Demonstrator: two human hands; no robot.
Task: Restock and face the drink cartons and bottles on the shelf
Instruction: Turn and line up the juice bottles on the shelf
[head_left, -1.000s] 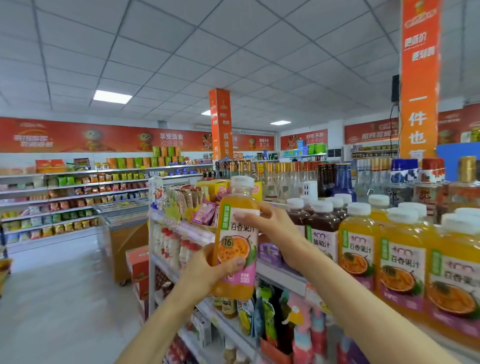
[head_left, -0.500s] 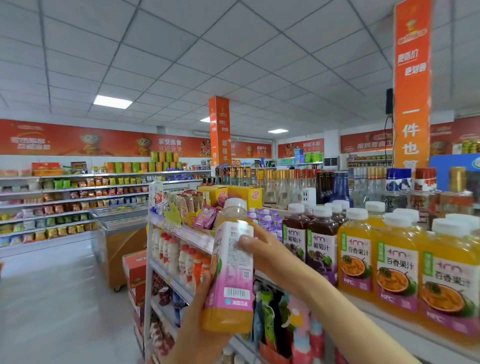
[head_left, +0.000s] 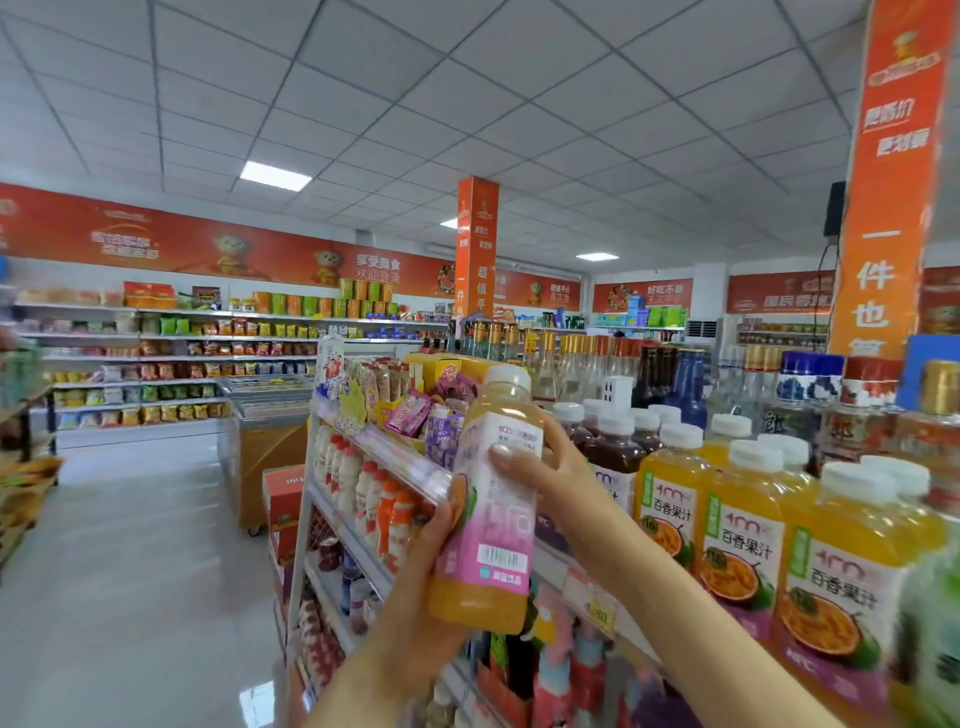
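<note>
Head view: the juice bottle is held between both hands, its white cap up and its barcode side toward the camera. The left hand grips the lower body from the left. The right hand grips the upper label, with the thumb across the front. Right of the right hand, matching orange bottles stand in a row on the shelf, labels forward.

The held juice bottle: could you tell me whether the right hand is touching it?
Touching. The head view shows the right hand gripping the juice bottle, with the thumb lying across its side.
</note>
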